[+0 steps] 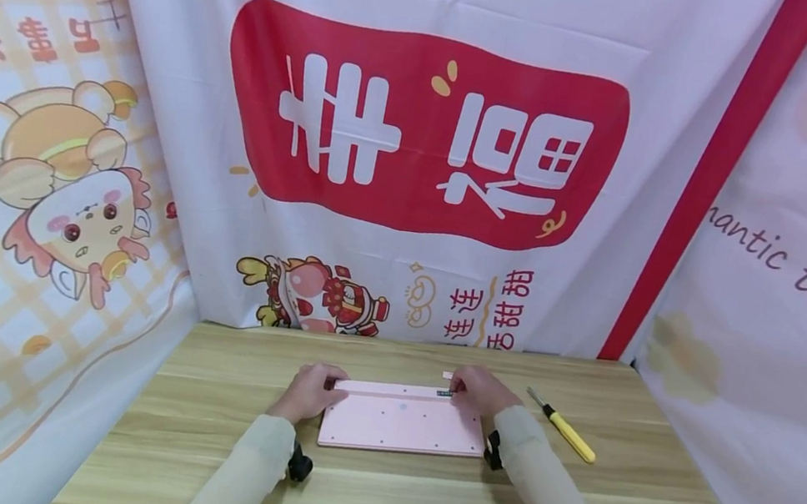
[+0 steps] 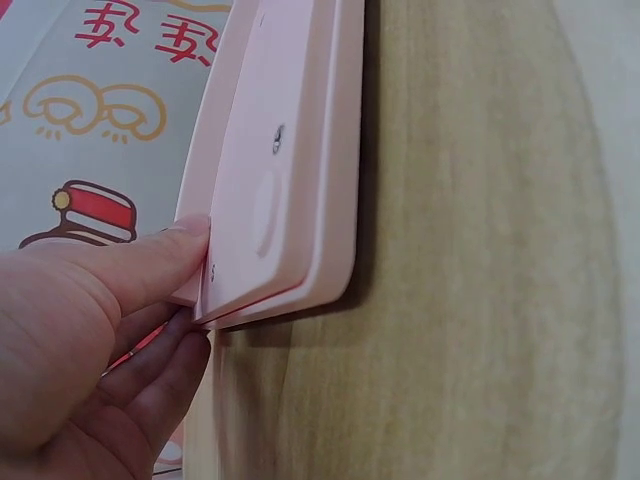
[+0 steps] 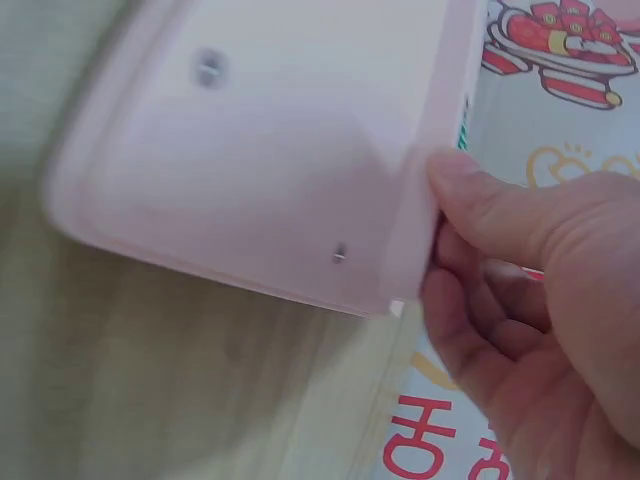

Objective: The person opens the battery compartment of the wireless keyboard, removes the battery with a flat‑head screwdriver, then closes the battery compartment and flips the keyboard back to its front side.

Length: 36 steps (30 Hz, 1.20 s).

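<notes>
A flat pink keyboard (image 1: 400, 428) lies underside up on the table, with small screws dotted over its back. At its far left corner my left hand (image 1: 311, 390) pinches the edge, thumb on the underside and fingers beneath. An oval rubber foot (image 2: 265, 212) shows near that thumb in the left wrist view. My right hand (image 1: 480, 392) grips the far right edge between thumb and curled fingers. Beside the right fingertips a small green strip (image 1: 443, 392) shows in the far edge; the hand hides part of it.
To the right, a screwdriver (image 1: 570, 434) with a yellow handle lies on the wooden table (image 1: 373, 500). A small pale pink piece (image 1: 447, 374) is just beyond the keyboard, next to the right hand. Printed cloths (image 1: 407, 286) hang behind and at both sides.
</notes>
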Each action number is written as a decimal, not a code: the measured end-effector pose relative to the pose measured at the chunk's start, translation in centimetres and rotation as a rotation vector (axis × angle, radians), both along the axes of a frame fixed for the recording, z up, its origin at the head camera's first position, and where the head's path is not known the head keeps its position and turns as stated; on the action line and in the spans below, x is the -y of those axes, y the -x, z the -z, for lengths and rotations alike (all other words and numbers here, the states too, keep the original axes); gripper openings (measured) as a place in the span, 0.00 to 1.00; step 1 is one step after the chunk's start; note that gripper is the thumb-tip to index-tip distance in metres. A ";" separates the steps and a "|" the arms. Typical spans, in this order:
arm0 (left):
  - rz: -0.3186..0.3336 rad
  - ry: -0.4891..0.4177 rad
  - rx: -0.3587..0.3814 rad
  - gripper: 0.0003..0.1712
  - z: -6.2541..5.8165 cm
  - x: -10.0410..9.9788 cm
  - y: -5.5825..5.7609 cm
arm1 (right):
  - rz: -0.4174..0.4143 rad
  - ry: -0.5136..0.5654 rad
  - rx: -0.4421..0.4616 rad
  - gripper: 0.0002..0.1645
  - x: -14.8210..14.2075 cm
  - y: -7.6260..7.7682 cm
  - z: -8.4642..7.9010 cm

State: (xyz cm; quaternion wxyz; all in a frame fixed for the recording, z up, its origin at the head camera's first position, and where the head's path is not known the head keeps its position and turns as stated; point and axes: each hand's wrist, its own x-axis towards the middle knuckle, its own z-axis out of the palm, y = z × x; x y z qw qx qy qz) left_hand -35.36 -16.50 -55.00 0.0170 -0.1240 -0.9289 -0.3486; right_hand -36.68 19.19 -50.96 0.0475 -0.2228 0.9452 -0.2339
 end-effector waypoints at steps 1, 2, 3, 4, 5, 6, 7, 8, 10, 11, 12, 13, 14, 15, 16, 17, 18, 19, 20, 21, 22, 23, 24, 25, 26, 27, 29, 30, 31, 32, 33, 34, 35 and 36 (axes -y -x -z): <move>0.001 0.000 0.000 0.08 0.0 0.0 0.0 | 0.003 0.002 0.025 0.04 0.0 0.1 -0.2; 0.001 0.000 0.000 0.09 0.0 0.0 0.0 | 0.006 -0.005 0.048 0.03 0.1 0.1 -0.5; 0.002 0.000 -0.001 0.09 0.0 0.1 0.1 | 0.013 -0.013 0.073 0.03 0.1 0.2 -0.7; 0.002 -0.001 0.001 0.09 0.0 0.1 0.1 | 0.021 -0.024 0.091 0.03 0.2 0.3 -1.0; 0.004 -0.002 0.000 0.09 -0.1 0.1 0.0 | 0.030 -0.037 0.112 0.04 0.3 0.4 -1.2; 0.005 -0.002 0.000 0.09 -0.1 0.1 0.0 | 0.035 -0.053 0.129 0.04 0.4 0.5 -1.3; 0.005 -0.004 0.001 0.09 -0.1 0.1 0.0 | 0.040 -0.077 0.138 0.05 0.5 0.6 -1.5; 0.003 -0.008 0.003 0.09 -0.2 0.1 -0.1 | 0.043 -0.095 0.146 0.06 0.6 0.7 -1.7; 0.003 -0.007 0.005 0.10 -0.4 0.1 -0.2 | 0.046 -0.109 0.157 0.06 0.8 1.0 -1.8; 0.002 -0.006 0.009 0.10 -0.5 0.1 -0.2 | 0.048 -0.116 0.161 0.06 0.8 1.0 -1.8; 0.001 -0.003 0.011 0.10 -0.6 0.1 -0.3 | 0.048 -0.121 0.162 0.06 0.8 1.1 -1.7; 0.000 -0.004 0.014 0.10 -0.7 0.0 -0.4 | 0.048 -0.125 0.159 0.07 0.8 1.2 -1.7; 0.000 -0.002 0.016 0.10 -0.7 0.0 -0.4 | 0.043 -0.126 0.153 0.06 0.8 1.3 -1.6; 0.000 0.000 0.017 0.10 -0.7 0.1 -0.4 | 0.037 -0.127 0.144 0.06 0.7 1.3 -1.5; 0.001 0.000 0.019 0.11 -0.7 0.1 -0.4 | 0.026 -0.128 0.130 0.06 0.7 1.3 -1.5; 0.000 0.001 0.023 0.11 -0.7 0.1 -0.4 | 0.018 -0.129 0.119 0.06 0.6 1.3 -1.4; 0.001 0.000 0.025 0.11 -0.5 0.1 -0.3 | 0.007 -0.127 0.105 0.05 0.5 1.3 -1.3; 0.001 -0.003 0.026 0.11 -0.5 0.1 -0.3 | -0.004 -0.121 0.089 0.05 0.4 1.3 -1.2; 0.002 -0.001 0.024 0.11 -0.4 0.1 -0.3 | -0.015 -0.112 0.077 0.05 0.3 1.2 -1.2; 0.004 -0.001 0.022 0.11 -0.3 0.1 -0.2 | -0.024 -0.099 0.067 0.05 0.2 1.2 -1.2; 0.005 0.001 0.024 0.11 -0.2 0.2 -0.2 | -0.029 -0.091 0.059 0.06 0.1 1.1 -1.1; 0.004 0.003 0.026 0.11 -0.2 0.2 -0.2 | -0.032 -0.084 0.052 0.06 0.0 1.0 -1.0; 0.005 0.002 0.023 0.11 -0.1 0.2 -0.2 | -0.035 -0.078 0.043 0.07 -0.1 1.0 -0.9; 0.006 0.002 0.020 0.11 -0.1 0.2 -0.2 | -0.036 -0.070 0.037 0.07 -0.1 0.9 -0.9; 0.005 0.001 0.021 0.11 -0.1 0.2 -0.2 | -0.036 -0.067 0.035 0.08 -0.1 0.9 -0.8; 0.005 -0.001 0.023 0.10 -0.1 0.2 -0.2 | -0.036 -0.068 0.027 0.08 -0.2 0.8 -0.8; 0.002 -0.005 0.028 0.10 -0.2 0.1 -0.2 | -0.034 -0.079 0.014 0.09 -0.2 0.8 -0.8; 0.003 -0.007 0.028 0.10 -0.2 0.1 -0.2 | -0.034 -0.083 0.013 0.08 -0.2 0.8 -0.8; 0.003 -0.008 0.029 0.10 -0.2 0.1 -0.3 | -0.034 -0.083 0.012 0.08 -0.3 0.8 -0.8; 0.002 -0.009 0.032 0.10 -0.3 0.1 -0.3 | -0.036 -0.089 0.009 0.08 -0.3 0.8 -0.8; 0.003 -0.010 0.033 0.10 -0.3 0.1 -0.3 | -0.036 -0.091 0.008 0.07 -0.3 0.8 -0.8; 0.004 -0.012 0.034 0.10 -0.3 0.1 -0.3 | -0.037 -0.088 0.011 0.07 -0.4 0.8 -0.9; 0.004 -0.010 0.032 0.10 -0.3 0.1 -0.3 | -0.040 -0.082 0.012 0.07 -0.5 0.7 -0.9; 0.003 -0.007 0.030 0.10 -0.3 0.0 -0.3 | -0.044 -0.073 0.014 0.07 -0.6 0.7 -0.9</move>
